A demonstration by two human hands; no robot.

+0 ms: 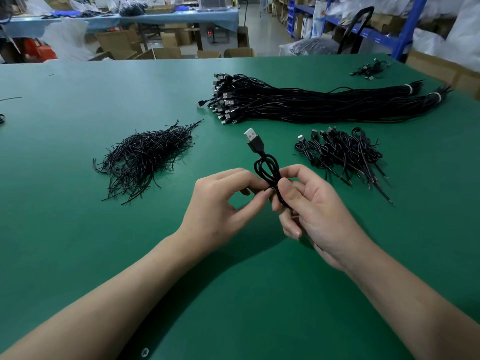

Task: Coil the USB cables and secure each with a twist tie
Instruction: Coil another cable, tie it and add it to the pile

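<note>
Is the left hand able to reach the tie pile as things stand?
Likely yes: only bare table lies between the left hand and the tie pile. But it pinches the cable, which the right hand also holds, so it must let go first.

Just the one head cam here, so I'm looking forward and down over the green table (78,229), up close, shelves (363,29) way behind.

No legible text, label, brand or number anywhere.
</note>
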